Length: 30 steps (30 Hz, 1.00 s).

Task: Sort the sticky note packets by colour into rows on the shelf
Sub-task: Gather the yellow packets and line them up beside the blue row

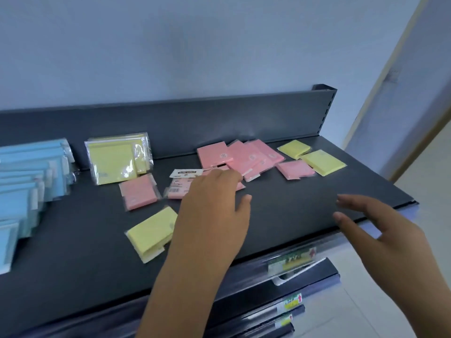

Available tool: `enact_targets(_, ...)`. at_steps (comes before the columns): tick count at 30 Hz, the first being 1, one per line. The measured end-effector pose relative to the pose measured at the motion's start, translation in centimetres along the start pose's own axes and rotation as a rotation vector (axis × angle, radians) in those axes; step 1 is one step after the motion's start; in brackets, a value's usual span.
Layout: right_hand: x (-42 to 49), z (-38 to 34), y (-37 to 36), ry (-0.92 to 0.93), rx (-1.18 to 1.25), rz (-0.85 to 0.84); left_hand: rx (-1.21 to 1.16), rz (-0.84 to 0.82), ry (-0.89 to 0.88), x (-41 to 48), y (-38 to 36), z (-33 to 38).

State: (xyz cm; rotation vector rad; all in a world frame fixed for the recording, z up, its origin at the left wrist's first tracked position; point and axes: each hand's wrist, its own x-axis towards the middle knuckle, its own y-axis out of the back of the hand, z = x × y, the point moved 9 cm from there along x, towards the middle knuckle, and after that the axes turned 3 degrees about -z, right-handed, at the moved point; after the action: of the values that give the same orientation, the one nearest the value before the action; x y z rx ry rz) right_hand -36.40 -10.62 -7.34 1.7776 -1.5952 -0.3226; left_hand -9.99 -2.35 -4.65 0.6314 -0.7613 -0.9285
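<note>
Sticky note packets lie on a dark shelf (pixel 280 215). A row of blue packets (pixel 26 181) runs down the left side. A large yellow packet (pixel 114 162) leans against the back wall. Loose pink packets (pixel 244 157) are heaped at the back middle, with two yellow ones (pixel 317 157) to their right. A single pink packet (pixel 140 191) and a yellow packet (pixel 151 232) lie nearer the front. My left hand (pixel 212 211) reaches over a pink packet with a white header card (pixel 180 185), fingertips at it. My right hand (pixel 380 230) hovers open above the shelf's front right edge.
The shelf has a dark back panel (pixel 219 118) and a slotted upright at its right end. Below the front edge hang price-label strips (pixel 292 259) on lower shelves. A pale wall stands behind, and a doorway lies to the right.
</note>
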Motion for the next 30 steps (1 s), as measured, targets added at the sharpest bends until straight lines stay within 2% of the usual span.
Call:
enact_targets(7,5.3,5.6,6.1,0.003,-0.007,-0.089,0.016,-0.013,0.004,1.1,-6.4,7.0)
enact_targets(10,8.3,6.4,6.5,0.033,-0.009,-0.167,0.006,-0.035,0.026,1.5,-8.3,8.8)
enact_targets(19,16.4,4.1,0.2,0.365,-0.394,-0.560,0.220,-0.154,-0.013,6.9,-12.5,12.7)
enact_targets(25,22.2,5.2,-1.9,0.435,-0.483,-0.713,0.277,-0.195,0.002,9.3,-14.8,13.3)
enact_targets(28,26.8,10.5,-3.7,0.441,-0.517,-0.759,0.312,-0.240,0.036,9.8,-15.8,14.0)
enact_targets(30,31.4,16.1,-6.0,0.595,-0.566,-0.784,0.331,-0.239,0.050,9.9,-16.6,14.2)
